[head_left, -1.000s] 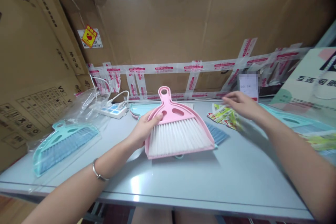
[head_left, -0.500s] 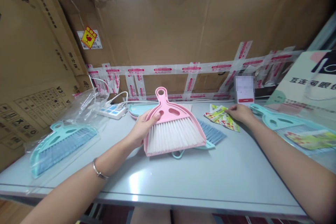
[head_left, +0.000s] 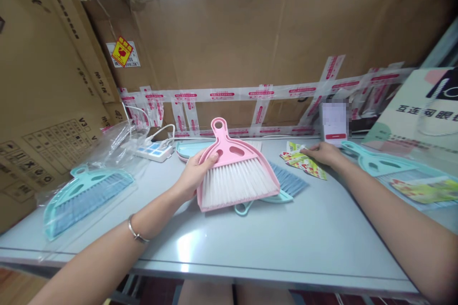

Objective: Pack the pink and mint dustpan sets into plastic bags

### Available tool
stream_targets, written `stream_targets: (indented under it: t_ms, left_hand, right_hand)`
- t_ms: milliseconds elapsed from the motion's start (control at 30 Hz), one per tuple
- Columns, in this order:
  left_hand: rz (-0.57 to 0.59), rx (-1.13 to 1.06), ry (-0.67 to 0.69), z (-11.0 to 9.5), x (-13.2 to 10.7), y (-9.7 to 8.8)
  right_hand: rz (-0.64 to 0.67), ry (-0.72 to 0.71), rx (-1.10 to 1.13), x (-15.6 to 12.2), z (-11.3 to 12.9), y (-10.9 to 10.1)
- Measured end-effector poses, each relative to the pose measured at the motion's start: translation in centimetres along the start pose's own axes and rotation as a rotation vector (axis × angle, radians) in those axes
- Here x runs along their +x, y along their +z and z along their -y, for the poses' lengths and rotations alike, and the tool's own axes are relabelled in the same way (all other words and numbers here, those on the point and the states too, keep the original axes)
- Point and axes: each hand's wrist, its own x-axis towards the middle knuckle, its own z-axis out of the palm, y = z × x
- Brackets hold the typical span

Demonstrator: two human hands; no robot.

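Note:
My left hand (head_left: 195,171) grips the left side of a pink dustpan (head_left: 234,145) with a white-bristled brush (head_left: 232,181) nested in it, the thumb over the front. The set is held tilted up above the table, handle upward. Behind it, partly hidden, lie a blue-bristled brush (head_left: 291,181) and a teal dustpan (head_left: 196,148). My right hand (head_left: 324,153) is at the far side of the table with its fingers pinched at the upper edge of some green-and-yellow printed packets (head_left: 304,162), which lie fanned on the tabletop.
On the left, a teal dustpan set (head_left: 88,198) lies in clear plastic, near a white power strip (head_left: 154,151). Another teal set (head_left: 390,169) with a printed packet (head_left: 425,189) is at right. A phone (head_left: 334,124) leans against the large cardboard box (head_left: 229,43).
My right hand has shifted slightly left along the packets, and its fingers now pinch nearer their top. The pink dustpan set in my left hand has barely moved.

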Motion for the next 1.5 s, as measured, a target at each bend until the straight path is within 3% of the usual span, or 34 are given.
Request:
stream_targets:
  t_ms: [167, 300, 433, 500, 600, 667, 800, 900, 1033, 1167, 1500]
  left_hand:
    - [-0.012, 0.028, 0.017, 0.4, 0.2, -0.2]
    - [0.000, 0.029, 0.008, 0.5, 0.3, -0.3]
    - [-0.013, 0.022, 0.021, 0.7, 0.4, -0.2]
    - [-0.019, 0.018, 0.020, 0.9, 0.4, -0.1]
    - [-0.029, -0.010, -0.005, 1.1, 0.5, -0.1]
    - [-0.041, -0.032, -0.023, 1.4, 0.6, -0.1]
    - [-0.063, -0.111, -0.050, 1.9, 0.7, 0.0]
    - [-0.071, -0.162, -0.073, 1.8, 0.6, 0.4]
    - [-0.018, -0.175, -0.072, 1.2, 0.2, 0.8]
    - [0.069, -0.023, 0.013, 0.9, -0.1, 0.8]
    - [0.072, 0.042, 0.044, 1.3, 0.1, 0.4]
  right_hand:
    - [-0.127, 0.090, 0.085, -0.1, 1.4, -0.1]
    - [-0.268, -0.016, 0.320, -1.3, 3.7, -1.0]
    - [-0.316, -0.165, 0.622, -3.7, 8.2, -2.4]
    - [-0.231, -0.225, 0.771, -6.0, 11.0, -3.0]
    - [0.126, -0.275, 1.129, -10.2, 14.6, -3.1]
    - [0.273, -0.280, 1.216, -12.7, 15.8, -2.2]
    - [0.320, -0.322, 1.067, -14.6, 15.6, 1.5]
    - [0.219, -0.437, 0.883, -14.4, 14.5, 4.1]
    - [0.053, -0.554, 0.730, -14.4, 13.8, 5.4]
    - [0.000, -0.560, 0.671, -14.5, 13.8, 5.3]
    - [0.256, -0.616, 0.274, -12.8, 13.9, 0.7]
